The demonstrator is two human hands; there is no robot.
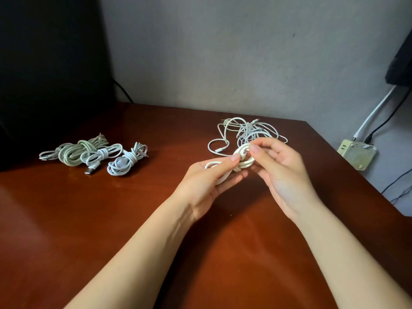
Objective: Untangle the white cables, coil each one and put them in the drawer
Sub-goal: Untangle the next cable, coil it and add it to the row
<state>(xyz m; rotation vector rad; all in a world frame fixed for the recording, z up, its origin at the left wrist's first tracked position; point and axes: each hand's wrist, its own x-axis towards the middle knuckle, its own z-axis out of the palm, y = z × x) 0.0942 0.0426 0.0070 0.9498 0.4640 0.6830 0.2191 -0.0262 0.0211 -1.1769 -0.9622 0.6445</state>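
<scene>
Both forearms extend forward above the table [111, 219]. Left hand [207, 181], palm up, grips a coil [246, 163] between thumb and fingers. Right hand [283, 172] pinches the coil's wrap. Just beyond lies the tangle [247, 130]; coiled bundles [93, 152] lie far left.

- Dim, soft indoor light; the upper left of the frame falls to near black.
- Glossy tabletop [89, 219] carries a pale sheen at lower left and centre.
- Wide-angle bending at the edges; slight overall softness.
</scene>
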